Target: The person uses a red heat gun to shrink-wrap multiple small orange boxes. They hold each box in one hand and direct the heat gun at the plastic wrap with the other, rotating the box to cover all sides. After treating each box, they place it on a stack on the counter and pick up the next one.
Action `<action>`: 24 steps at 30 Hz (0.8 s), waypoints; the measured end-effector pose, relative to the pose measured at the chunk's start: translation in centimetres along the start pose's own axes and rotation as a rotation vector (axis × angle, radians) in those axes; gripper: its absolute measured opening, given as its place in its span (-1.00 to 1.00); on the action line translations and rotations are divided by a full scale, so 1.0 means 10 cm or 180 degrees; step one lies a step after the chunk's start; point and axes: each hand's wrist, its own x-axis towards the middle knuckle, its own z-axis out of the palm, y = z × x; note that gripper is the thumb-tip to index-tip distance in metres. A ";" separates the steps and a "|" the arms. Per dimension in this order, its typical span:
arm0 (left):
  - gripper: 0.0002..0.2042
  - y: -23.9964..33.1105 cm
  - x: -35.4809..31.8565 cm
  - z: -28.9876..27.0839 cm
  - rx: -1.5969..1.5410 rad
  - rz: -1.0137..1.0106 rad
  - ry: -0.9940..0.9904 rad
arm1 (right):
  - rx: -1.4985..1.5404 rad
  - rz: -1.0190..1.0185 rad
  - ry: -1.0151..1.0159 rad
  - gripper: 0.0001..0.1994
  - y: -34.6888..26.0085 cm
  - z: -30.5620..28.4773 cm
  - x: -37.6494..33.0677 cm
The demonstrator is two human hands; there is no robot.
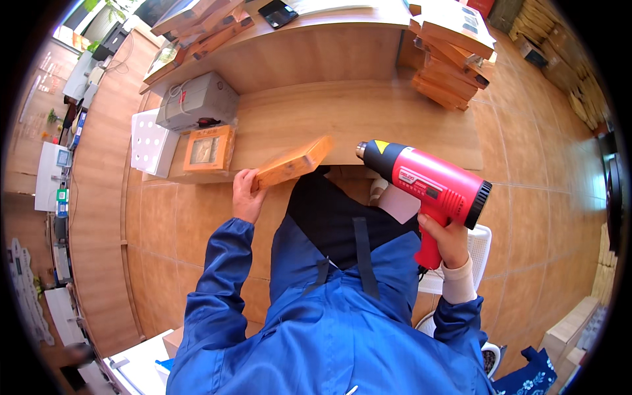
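Observation:
My left hand is closed on the near end of a flat orange box, which is tilted in the air over the front edge of the wooden desk. A red heat gun with a black front collar and metal nozzle is gripped by its handle in my right hand. Its nozzle points left, toward the box, with a gap between them. Left of the held box, another orange box with a window in its top rests on the desk in clear film.
A grey box with a cord on it and a white perforated box stand at the desk's left. Stacks of orange boxes rise at the right and far left. A white chair is at my right.

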 end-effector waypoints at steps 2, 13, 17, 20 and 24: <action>-0.53 0.11 0.07 0.06 0.0681 0.0093 0.0081 | 0.0188 0.0012 0.0001 -0.60 -0.01 0.03 0.00; -0.72 0.64 -0.06 0.69 0.0859 0.0652 -0.0327 | 0.0384 0.0030 0.0256 -0.65 0.39 0.02 0.13; -0.75 0.30 0.24 0.74 0.0478 -0.0192 0.0005 | 0.0753 0.0386 0.0284 -0.68 0.52 -0.05 0.25; -0.58 -0.15 0.44 0.86 0.0839 -0.0402 0.0516 | 0.1165 0.0619 0.0207 -0.70 0.64 -0.07 0.37; -0.40 -1.27 0.51 0.91 0.0325 -0.1622 -0.0066 | 0.1349 0.0842 -0.0023 -0.73 0.70 -0.04 0.50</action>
